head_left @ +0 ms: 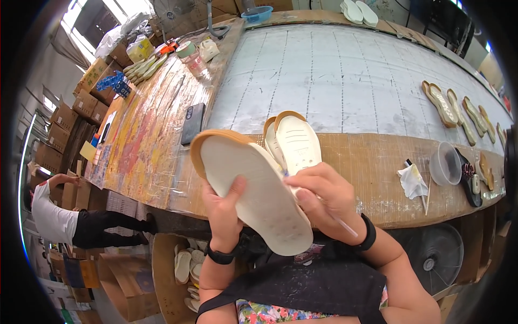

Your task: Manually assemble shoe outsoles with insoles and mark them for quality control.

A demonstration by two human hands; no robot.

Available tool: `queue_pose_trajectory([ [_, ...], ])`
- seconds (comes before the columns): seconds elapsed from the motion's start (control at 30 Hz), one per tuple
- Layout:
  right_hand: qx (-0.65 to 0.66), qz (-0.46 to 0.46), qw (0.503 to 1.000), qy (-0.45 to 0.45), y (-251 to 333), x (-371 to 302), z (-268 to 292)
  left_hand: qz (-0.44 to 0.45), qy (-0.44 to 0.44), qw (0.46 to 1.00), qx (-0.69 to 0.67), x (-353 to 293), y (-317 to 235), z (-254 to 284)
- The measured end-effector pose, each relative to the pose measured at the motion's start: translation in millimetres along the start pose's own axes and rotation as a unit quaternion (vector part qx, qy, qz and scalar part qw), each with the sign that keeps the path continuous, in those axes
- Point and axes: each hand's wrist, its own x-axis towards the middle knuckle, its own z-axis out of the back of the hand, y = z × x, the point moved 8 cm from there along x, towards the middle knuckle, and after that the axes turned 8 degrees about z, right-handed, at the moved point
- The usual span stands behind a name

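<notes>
- Our left hand [222, 209] grips a white sole [264, 197], tilted between our hands.
- Our right hand [330, 201] pinches a thin stick [345, 225] by its edge; this sole seems unfinished.
- Two soles [299, 143] lie just beyond our hands, more soles [443, 105] far right; which are done, we cannot tell.

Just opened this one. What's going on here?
A person holds a cream shoe sole with a tan rim over the near edge of a worktable. The left hand grips it, thumb on its broad face. The right hand, at the sole's right edge, holds a thin pale stick; its tip is hard to make out. Two similar soles lie overlapping just beyond, and more soles lie at the table's right.
</notes>
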Motion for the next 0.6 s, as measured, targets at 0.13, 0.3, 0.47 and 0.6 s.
queue_pose_trajectory([
  [0.13,0.126,-0.128,0.983,0.026,-19,-26,9,0.039,-0.027,0.998,-0.030,25,1,8],
  [0.3,0.303,-0.306,0.903,0.007,-26,-39,1,0.097,-0.010,0.986,-0.133,45,12,1],
  [0.47,0.548,-0.459,0.688,-0.124,-71,-63,-17,0.045,0.114,0.990,-0.065,38,2,-44],
  [0.6,0.610,-0.491,0.607,-0.138,-82,-91,-17,-0.112,0.126,0.981,0.102,28,-9,-77],
])
